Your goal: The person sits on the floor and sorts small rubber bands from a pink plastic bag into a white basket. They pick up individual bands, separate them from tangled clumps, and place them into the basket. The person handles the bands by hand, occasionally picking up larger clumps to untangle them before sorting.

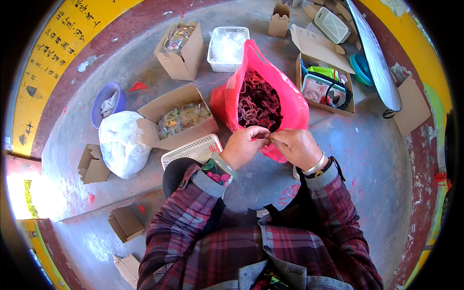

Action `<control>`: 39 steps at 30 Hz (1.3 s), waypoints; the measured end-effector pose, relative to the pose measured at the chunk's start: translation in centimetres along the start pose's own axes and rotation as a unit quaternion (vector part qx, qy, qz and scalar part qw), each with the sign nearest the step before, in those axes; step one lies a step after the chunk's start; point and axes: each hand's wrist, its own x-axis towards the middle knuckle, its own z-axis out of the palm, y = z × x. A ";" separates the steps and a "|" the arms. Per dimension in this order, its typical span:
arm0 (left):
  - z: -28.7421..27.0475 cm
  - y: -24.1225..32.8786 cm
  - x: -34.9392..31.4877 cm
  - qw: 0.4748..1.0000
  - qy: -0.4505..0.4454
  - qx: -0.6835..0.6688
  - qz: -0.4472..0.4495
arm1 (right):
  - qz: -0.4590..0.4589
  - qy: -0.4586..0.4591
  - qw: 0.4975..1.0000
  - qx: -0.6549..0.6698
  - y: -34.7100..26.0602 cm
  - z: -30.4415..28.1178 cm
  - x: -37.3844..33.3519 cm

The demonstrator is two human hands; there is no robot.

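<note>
Pink bag [294, 108] beyond hands [243, 147] [299, 149], contact unclear

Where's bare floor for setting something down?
Right of the right hand, bare grey floor stretches to the maroon painted band, save small red scraps. Crowded: left of the pink plastic bag, with an open cardboard box, white plastic basket and bulging white plastic sack.

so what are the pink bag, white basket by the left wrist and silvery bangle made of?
Pink bag: likely plastic film, glossy; creased, looks slightly translucent.
White basket: probably moulded plastic, satin; regular perforations.
Bangle: seemingly polished metal, bright highlights; which metal, can't tell.
</note>
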 end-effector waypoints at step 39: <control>-7.3 2.5 -0.6 0.858 0.303 -0.407 0.079 | 0.103 0.018 0.995 0.003 9.2 5.5 11.7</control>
